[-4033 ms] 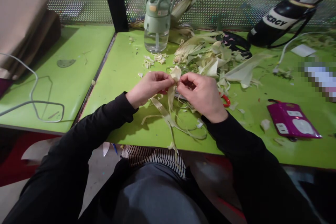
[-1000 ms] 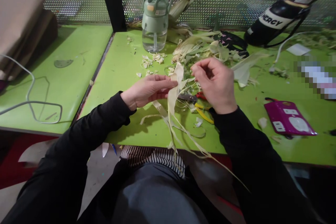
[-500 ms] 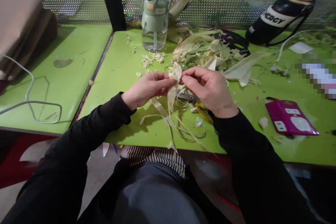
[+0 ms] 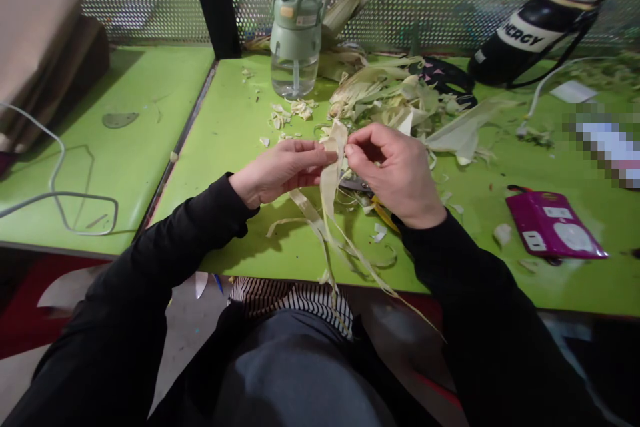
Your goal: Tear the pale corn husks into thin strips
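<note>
A pale corn husk (image 4: 329,190) hangs between my hands above the green table, with long thin strips trailing from it past the table's front edge. My left hand (image 4: 293,167) pinches it between thumb and fingers near its upper end. At its right edge my right hand (image 4: 393,170) is closed in a pinch, thumb against forefinger, touching the husk. Under the right hand lie scissors (image 4: 356,184) with yellow handles, partly hidden by hand and husk. Beyond my hands spreads a heap of corn husks (image 4: 395,97), with small scraps (image 4: 290,113) to its left.
A green water bottle (image 4: 296,33) stands behind the hands, beside an upright black phone-like slab (image 4: 217,10). A black bottle (image 4: 535,33) leans at the back right. A purple packet (image 4: 556,225) lies at right; brown paper bags (image 4: 40,47) and a cable (image 4: 60,195) are at left.
The right hand has shifted slightly left and turned a little. A thin husk strip has swung right and now hangs further over the front edge. My left hand is almost unmoved.
</note>
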Motion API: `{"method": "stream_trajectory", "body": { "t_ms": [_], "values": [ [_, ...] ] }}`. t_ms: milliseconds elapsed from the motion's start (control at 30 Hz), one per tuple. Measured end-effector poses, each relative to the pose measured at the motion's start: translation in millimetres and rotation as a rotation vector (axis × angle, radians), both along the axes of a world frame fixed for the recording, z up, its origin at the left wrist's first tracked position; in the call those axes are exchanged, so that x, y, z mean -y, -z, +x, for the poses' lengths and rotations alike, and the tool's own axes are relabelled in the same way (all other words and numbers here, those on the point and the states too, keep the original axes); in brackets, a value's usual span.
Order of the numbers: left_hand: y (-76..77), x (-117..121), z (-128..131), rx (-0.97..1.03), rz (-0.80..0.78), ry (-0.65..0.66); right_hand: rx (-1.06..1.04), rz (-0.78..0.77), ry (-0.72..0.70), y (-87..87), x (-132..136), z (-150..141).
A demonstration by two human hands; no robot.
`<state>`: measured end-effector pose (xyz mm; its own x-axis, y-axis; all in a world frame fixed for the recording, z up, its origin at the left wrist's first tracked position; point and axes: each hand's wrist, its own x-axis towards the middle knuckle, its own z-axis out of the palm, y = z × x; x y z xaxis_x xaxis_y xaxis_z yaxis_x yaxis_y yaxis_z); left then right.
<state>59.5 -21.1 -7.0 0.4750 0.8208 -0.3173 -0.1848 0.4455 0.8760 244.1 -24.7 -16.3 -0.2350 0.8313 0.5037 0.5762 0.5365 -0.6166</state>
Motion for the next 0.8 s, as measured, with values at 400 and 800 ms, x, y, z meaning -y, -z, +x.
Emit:
{"method": "stream_trajectory", "body": {
  "t_ms": [400,800],
  "values": [
    [-1.2,-1,-3,0.017,-0.071,0.076,-0.083,0.084,0.234,5.1,-15,13],
    [1.7,-2,-1,-0.019,0.183,-0.108,-0.114,-0.112,0.129,4.4,-22,22]
  ]
}}
